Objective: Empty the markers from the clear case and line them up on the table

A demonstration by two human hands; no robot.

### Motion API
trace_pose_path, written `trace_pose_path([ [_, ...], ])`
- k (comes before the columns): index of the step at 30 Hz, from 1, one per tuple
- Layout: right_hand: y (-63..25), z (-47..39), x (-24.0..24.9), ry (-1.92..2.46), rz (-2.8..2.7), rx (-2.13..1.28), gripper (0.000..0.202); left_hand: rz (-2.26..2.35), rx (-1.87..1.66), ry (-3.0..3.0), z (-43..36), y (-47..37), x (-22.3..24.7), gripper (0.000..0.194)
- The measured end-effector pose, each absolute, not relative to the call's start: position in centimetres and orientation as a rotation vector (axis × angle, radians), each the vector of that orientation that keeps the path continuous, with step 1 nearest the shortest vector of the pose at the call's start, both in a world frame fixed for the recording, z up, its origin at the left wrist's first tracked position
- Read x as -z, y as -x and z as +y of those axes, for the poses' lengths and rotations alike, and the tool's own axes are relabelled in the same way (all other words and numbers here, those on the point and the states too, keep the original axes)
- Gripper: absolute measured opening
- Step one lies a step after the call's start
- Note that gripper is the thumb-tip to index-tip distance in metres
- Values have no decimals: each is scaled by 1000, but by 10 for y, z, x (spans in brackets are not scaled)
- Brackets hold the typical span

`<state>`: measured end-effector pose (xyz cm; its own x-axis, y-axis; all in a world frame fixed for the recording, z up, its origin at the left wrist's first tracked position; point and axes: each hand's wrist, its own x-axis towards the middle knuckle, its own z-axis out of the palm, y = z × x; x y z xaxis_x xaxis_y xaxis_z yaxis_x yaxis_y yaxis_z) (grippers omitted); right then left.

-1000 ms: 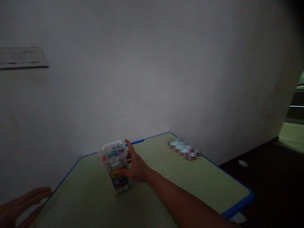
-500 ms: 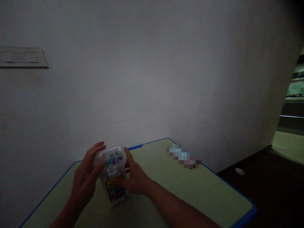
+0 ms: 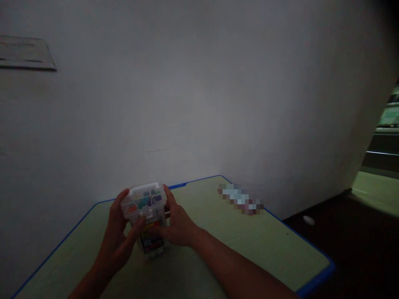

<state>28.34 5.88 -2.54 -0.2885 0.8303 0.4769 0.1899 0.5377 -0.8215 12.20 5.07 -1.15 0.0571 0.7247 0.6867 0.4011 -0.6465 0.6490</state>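
A clear plastic box [image 3: 151,214] with a white-handled lid stands upright near the table's left part. Small coloured pieces show through its top, and a yellow and dark label is on its front. My left hand [image 3: 120,230] wraps the box's left side, its thumb at the front latch below the lid. Around the right side is my right hand [image 3: 177,224], with the thumb across the label and the fingers behind the box.
The pale green table [image 3: 243,249] has a blue edge. A blurred-out flat item [image 3: 240,198] lies near its far right edge. Behind the table rises a grey wall [image 3: 199,91]. A small white object [image 3: 309,220] is on the dark floor at the right.
My left hand has moved down from the lid's top to the side, its thumb now at the latch. More of the lid shows. The whole view has shifted slightly.
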Motion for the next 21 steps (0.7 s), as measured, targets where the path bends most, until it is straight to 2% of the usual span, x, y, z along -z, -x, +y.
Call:
trace_pose_path([
  [11,-284,60,27,811,-1770,-836,110,1127,-1609,-2019,50,-123,12,63],
  [19,-280,66,28,762,-1722,-884,111,1051,-1733,-2088,57,-128,6,45],
  [21,-277,68,19,639,-1646,-982,105,1049,-1775,-2033,59,-133,0,42],
])
